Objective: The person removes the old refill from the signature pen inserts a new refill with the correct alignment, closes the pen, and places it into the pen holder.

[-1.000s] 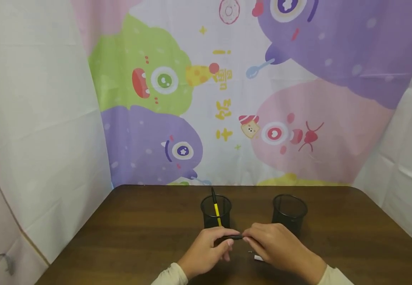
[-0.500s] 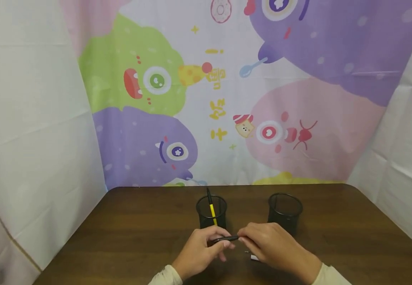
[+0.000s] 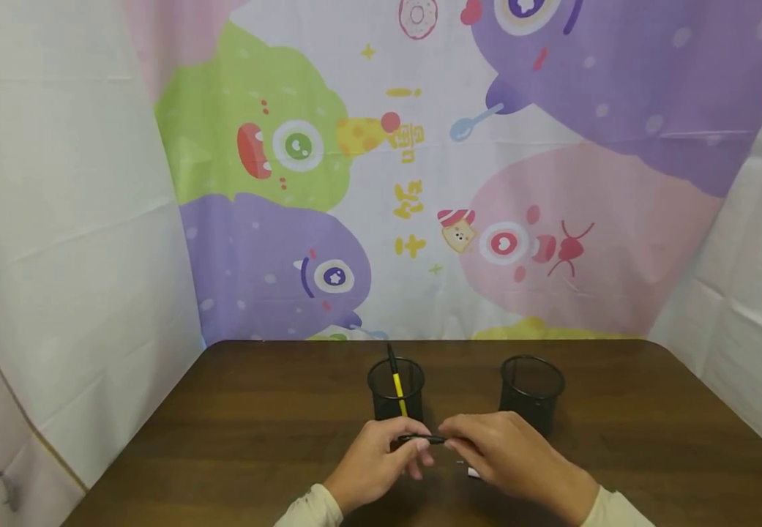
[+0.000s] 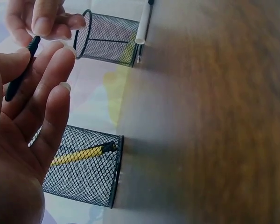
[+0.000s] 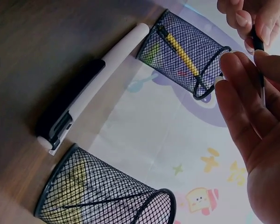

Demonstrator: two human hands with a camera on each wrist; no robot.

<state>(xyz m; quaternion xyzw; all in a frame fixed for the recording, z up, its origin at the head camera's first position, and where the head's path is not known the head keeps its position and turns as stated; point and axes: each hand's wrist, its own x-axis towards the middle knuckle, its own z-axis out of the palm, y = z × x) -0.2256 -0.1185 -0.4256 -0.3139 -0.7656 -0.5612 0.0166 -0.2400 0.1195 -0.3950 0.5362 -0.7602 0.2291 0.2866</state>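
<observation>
In front of me, the left hand [image 3: 374, 457] pinches a black tapered pen piece [image 4: 17, 84] between thumb and forefinger. My right hand [image 3: 512, 448] pinches the other end of it, thumb against fingertips. A thin pale rod [image 5: 263, 95] shows below the right thumb in the right wrist view; whether it joins the black piece I cannot tell. On the table by the right hand lies a white and black clip pen barrel [image 5: 91, 88], mostly hidden in the head view. Beside it is a slender stick with a metal tip [image 4: 139, 57].
Beyond the left hand stands a black mesh pen cup [image 3: 383, 407] with a yellow and black pen [image 3: 398, 386] leaning inside. Another mesh cup [image 3: 527, 407] stands behind the right hand. A printed cloth [image 3: 413, 293] hangs at the back of the brown table [image 3: 275, 410].
Both hands stay close together on the black pen piece. It tilts slightly between the fingers, and the left fingers shift a little. The head view sways left, then back.
</observation>
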